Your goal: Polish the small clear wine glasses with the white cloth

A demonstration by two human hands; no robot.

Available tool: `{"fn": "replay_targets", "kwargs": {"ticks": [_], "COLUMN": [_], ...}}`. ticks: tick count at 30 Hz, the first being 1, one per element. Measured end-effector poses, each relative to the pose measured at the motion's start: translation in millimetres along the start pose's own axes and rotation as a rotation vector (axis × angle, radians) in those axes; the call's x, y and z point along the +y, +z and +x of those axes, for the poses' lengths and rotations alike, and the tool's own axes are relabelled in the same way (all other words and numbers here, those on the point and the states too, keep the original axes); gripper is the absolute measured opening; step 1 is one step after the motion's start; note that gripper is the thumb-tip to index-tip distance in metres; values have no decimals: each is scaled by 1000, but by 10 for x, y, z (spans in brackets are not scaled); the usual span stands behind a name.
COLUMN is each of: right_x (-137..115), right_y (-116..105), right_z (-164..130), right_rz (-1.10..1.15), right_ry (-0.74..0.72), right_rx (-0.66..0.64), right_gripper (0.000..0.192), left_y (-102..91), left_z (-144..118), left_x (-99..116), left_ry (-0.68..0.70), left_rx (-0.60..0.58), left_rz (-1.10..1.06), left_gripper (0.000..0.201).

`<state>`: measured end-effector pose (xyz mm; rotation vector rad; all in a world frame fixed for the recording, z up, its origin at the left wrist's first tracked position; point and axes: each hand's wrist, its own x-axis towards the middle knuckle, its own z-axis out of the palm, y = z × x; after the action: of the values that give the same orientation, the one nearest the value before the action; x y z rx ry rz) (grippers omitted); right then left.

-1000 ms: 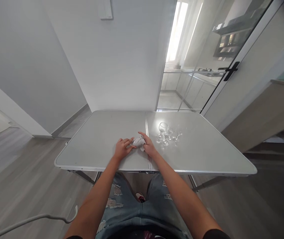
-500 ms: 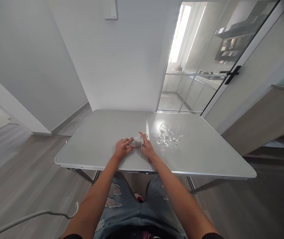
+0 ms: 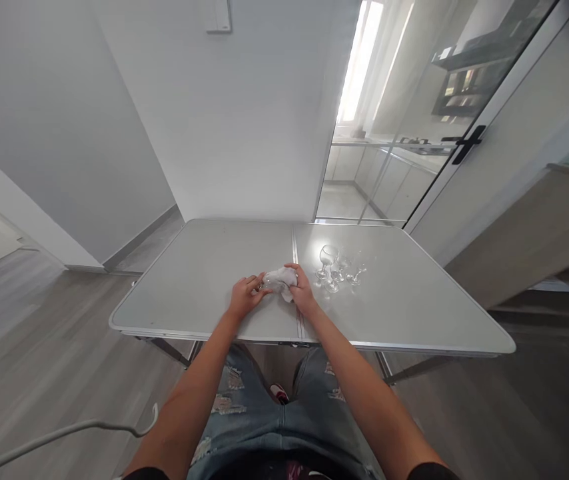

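My left hand (image 3: 243,298) grips a small clear glass (image 3: 266,285) that lies tilted between my hands over the grey folding table (image 3: 204,280). A white cloth (image 3: 279,276) is wrapped around the glass, and my right hand (image 3: 302,294) is closed on that cloth. Most of the glass is hidden under the cloth. Just right of my right hand stand several clear stemmed glasses (image 3: 337,268) in a tight group.
The table's near edge (image 3: 314,342) is just above my knees. A white wall stands behind the table. A glass sliding door with a black handle (image 3: 468,143) is at the right. A white cable (image 3: 64,437) hangs at the lower left.
My right hand has turned and shifted a little around the cloth, which now bunches higher over the glass. My left hand stays in place.
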<state>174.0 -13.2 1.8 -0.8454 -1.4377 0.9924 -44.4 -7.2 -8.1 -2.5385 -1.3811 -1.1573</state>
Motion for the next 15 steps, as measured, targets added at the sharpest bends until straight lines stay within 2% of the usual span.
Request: {"fn": "replay_targets", "kwargs": {"ticks": [4, 9, 12, 15], "right_x": [7, 124, 139, 78], "right_y": [58, 84, 60, 24], "right_z": [-5, 35, 61, 60], "right_rz": [-231, -355, -228, 9], "right_ry": [-146, -116, -50, 18], "right_rx": [-112, -133, -118, -93], "right_gripper": [70, 65, 61, 71], "left_y": [8, -4, -9, -17], "left_z": [-25, -41, -35, -19], "left_x": [-23, 7, 29, 40], "left_ry": [-9, 9, 0, -10], "left_rx": [8, -74, -119, -121], "left_rz": [-7, 51, 68, 44], "left_gripper": [53, 51, 49, 48]}}
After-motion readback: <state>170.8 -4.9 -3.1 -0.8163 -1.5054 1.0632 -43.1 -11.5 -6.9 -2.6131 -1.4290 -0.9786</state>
